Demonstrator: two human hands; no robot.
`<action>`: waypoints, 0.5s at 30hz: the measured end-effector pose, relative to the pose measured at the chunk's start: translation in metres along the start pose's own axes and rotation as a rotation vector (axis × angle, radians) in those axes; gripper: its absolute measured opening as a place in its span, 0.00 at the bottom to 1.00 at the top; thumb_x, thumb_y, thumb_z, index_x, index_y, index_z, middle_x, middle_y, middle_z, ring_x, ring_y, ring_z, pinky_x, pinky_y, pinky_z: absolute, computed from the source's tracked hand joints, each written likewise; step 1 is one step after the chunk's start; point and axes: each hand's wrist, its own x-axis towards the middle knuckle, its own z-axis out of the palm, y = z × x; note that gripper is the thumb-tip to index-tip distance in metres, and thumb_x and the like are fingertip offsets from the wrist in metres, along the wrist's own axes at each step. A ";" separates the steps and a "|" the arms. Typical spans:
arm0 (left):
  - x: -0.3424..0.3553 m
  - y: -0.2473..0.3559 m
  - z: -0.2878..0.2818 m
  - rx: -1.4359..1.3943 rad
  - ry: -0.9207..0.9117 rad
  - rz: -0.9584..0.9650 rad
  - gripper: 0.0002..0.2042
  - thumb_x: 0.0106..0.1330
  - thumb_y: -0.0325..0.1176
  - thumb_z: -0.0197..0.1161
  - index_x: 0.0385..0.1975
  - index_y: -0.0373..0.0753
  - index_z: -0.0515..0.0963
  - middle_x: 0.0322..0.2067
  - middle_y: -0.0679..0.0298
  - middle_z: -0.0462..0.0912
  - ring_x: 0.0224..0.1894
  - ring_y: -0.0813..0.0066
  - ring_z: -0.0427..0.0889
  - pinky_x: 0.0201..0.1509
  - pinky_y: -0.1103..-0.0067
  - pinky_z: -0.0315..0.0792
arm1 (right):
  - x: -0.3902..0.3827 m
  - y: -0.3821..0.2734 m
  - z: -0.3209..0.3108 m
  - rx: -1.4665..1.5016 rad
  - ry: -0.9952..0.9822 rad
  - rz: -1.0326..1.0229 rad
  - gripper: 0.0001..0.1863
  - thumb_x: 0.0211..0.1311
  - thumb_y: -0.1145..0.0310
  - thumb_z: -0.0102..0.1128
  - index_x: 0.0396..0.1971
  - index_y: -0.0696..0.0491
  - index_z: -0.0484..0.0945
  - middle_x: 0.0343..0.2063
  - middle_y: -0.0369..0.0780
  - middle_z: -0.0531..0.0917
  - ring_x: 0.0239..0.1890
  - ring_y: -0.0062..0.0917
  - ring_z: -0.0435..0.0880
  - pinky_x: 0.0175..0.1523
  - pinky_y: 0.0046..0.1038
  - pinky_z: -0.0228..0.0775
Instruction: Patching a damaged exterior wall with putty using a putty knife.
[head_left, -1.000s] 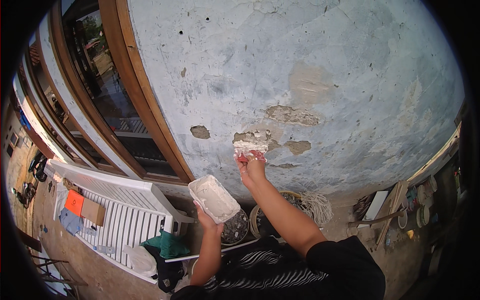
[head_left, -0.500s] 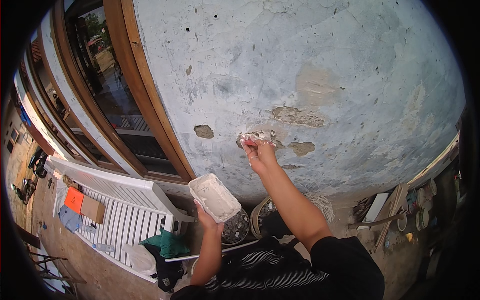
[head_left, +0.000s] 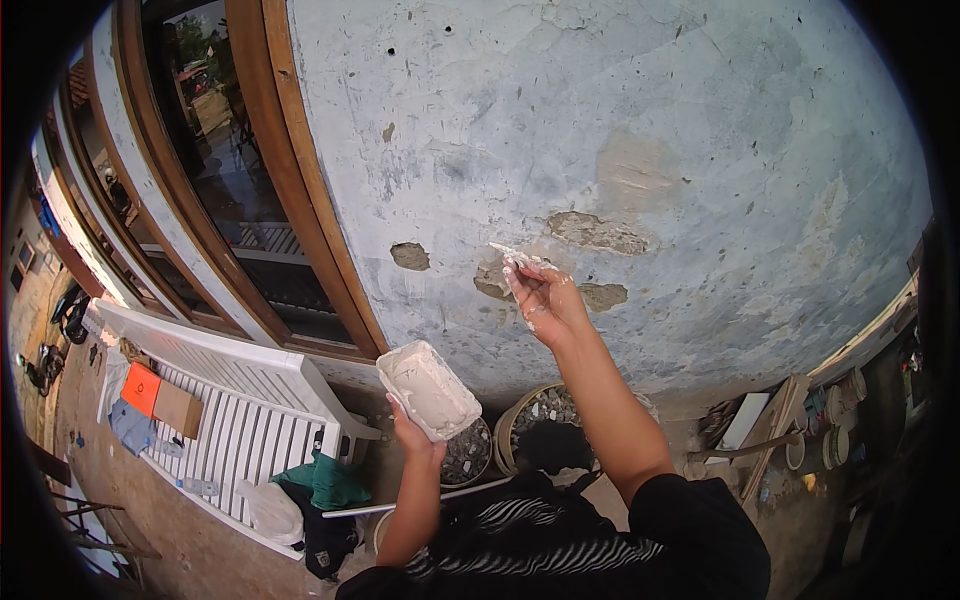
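My left hand [head_left: 411,426] grips a pale rectangular tub [head_left: 430,392] of whitish paste by its left side, low in front of the wall. My right hand [head_left: 542,295] is closed on a putty-smeared scraper [head_left: 530,258], held almost edge-on at a flaked patch [head_left: 490,283] of the weathered pale-blue wall [head_left: 750,200]; whether the blade touches the wall I cannot tell. Whitish paste coats my fingers. More bare patches [head_left: 595,232] lie just above and to the right, and a small one [head_left: 410,256] to the left.
A white slatted bench [head_left: 225,445] with boxes [head_left: 175,412], bags and cloths stands lower left, below wood-framed windows [head_left: 260,200]. Buckets of rubble [head_left: 545,405] sit at the wall's foot below my hands. Boards [head_left: 745,425] and containers lean at lower right. Parked motorbikes [head_left: 45,365] show far left.
My right hand has moved up and rightward with the scraper, whose blade was flatter on the patch and now shows edge-on. My left hand and the tub have barely moved.
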 end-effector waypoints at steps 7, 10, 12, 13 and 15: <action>0.005 -0.001 -0.004 -0.024 -0.020 0.006 0.30 0.73 0.58 0.34 0.66 0.44 0.59 0.62 0.60 0.68 0.62 0.57 0.70 0.65 0.62 0.64 | -0.058 0.013 -0.040 -0.197 -0.058 0.014 0.11 0.64 0.80 0.50 0.46 0.61 0.71 0.43 0.47 0.79 0.45 0.36 0.81 0.53 0.35 0.79; 0.005 -0.003 -0.002 -0.015 -0.026 -0.007 0.30 0.73 0.58 0.34 0.66 0.44 0.59 0.62 0.60 0.68 0.61 0.57 0.70 0.65 0.62 0.65 | -0.051 0.038 -0.076 -0.175 0.059 0.079 0.10 0.64 0.79 0.51 0.45 0.59 0.72 0.42 0.45 0.80 0.43 0.34 0.82 0.50 0.35 0.80; 0.005 -0.003 -0.001 -0.006 -0.022 -0.011 0.30 0.73 0.58 0.34 0.66 0.45 0.59 0.62 0.60 0.68 0.61 0.57 0.70 0.65 0.62 0.65 | -0.034 0.052 -0.087 -0.203 0.091 0.057 0.10 0.64 0.79 0.51 0.44 0.58 0.73 0.41 0.44 0.80 0.42 0.33 0.82 0.49 0.35 0.80; 0.004 -0.004 0.002 -0.011 -0.030 -0.010 0.30 0.73 0.58 0.34 0.66 0.45 0.60 0.62 0.60 0.68 0.61 0.57 0.70 0.65 0.62 0.65 | -0.026 0.056 -0.094 -0.232 0.122 0.033 0.09 0.64 0.79 0.51 0.44 0.58 0.73 0.40 0.43 0.81 0.41 0.32 0.83 0.48 0.34 0.81; 0.002 -0.004 0.006 -0.015 -0.037 -0.007 0.30 0.73 0.58 0.34 0.66 0.45 0.60 0.62 0.60 0.68 0.61 0.57 0.70 0.65 0.62 0.65 | -0.004 0.059 -0.099 -0.213 0.094 0.030 0.09 0.63 0.80 0.50 0.43 0.58 0.73 0.42 0.43 0.80 0.44 0.33 0.82 0.51 0.37 0.80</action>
